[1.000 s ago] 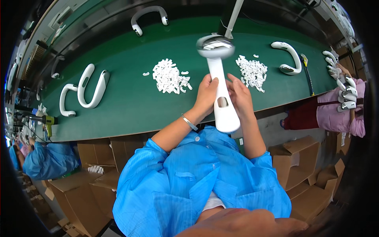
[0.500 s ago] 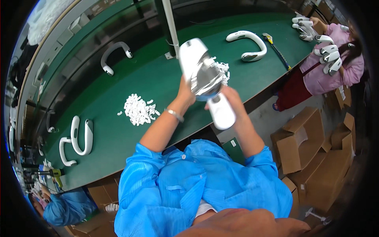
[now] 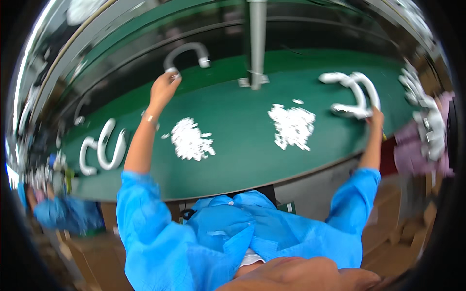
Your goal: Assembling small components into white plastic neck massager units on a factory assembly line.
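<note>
Two arms spread wide, each hand at a curved white plastic part on the green belt.

Left hand (image 3: 164,88) reaches far forward and closes its fingers on one end of a grey-white U-shaped handle (image 3: 186,52) lying at the belt's far edge; right hand (image 3: 375,118) rests against the near end of a pair of overlapping white curved handles (image 3: 353,94) at the right, though whether its fingers are closed cannot be told through the blur. Two heaps of small white pieces (image 3: 190,139) (image 3: 291,124) lie between the arms on the green belt (image 3: 242,160), and more white handles (image 3: 104,148) lie far left. Judged by their look, the handles are stiff, light, smooth moulded shells, probably somewhat slippery; the straight leg near an end offers the surest hold.
</note>
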